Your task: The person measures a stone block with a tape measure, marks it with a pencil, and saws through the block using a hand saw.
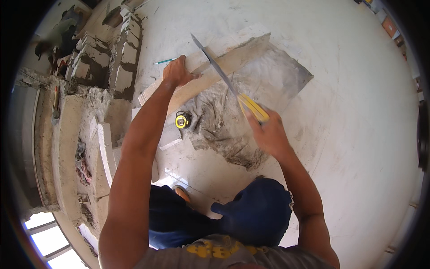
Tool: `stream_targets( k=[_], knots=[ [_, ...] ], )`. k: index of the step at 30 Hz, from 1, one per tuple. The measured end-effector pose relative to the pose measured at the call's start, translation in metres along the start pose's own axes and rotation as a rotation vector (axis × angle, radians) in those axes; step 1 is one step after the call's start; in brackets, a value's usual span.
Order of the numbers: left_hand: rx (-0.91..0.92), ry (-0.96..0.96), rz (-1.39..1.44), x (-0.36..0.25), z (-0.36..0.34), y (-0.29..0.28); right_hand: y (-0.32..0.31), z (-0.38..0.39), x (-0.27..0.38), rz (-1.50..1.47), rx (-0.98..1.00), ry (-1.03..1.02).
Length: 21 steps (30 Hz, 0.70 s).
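Observation:
My right hand [266, 130] is closed around the yellow handle of a hand saw [222, 76], whose long blade angles across a long, pale beige block [237, 57]. My left hand [178, 71] grips that block toward its left end, fingers over the top. A thin teal pencil or pen [165, 60] lies just beyond my left hand. Between my arms, a yellow-and-black tape measure [182, 120] sits beside a rumpled, dusty grey cloth or sack [224, 134]. A dusty sheet [293, 76] extends under the right part of the block.
Mortared block courses [124, 54] and rough ledges [69, 125] line the left, with a trowel-like tool [56, 107]. Another person [62, 38] in dark clothing is at the upper left. Pale flooring [367, 112] spreads to the right. My legs are below, beside cut blocks [105, 148].

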State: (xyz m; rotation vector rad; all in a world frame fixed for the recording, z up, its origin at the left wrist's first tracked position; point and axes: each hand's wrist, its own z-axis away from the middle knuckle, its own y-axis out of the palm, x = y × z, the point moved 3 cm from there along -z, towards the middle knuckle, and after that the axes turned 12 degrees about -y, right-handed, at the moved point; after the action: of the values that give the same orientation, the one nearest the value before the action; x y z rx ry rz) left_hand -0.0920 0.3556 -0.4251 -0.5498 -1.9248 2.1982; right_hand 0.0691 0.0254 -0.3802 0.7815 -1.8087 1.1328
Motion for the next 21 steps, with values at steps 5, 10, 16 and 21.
stream_targets(
  k=[5,10,16,21],
  knots=[
    [0.007,0.035,-0.018,-0.014,0.006,0.001,0.001,0.018,-0.003,0.074,-0.056,-0.037],
    [0.002,0.044,-0.010,-0.005,-0.001,0.004,0.046,-0.073,-0.017,0.141,0.081,0.079],
    [0.037,-0.005,0.006,-0.012,0.008,-0.005,-0.006,0.031,0.001,0.010,-0.016,0.031],
    [0.039,0.091,-0.076,0.006,-0.001,-0.004,0.021,-0.030,-0.011,0.087,0.079,0.149]
  ],
)
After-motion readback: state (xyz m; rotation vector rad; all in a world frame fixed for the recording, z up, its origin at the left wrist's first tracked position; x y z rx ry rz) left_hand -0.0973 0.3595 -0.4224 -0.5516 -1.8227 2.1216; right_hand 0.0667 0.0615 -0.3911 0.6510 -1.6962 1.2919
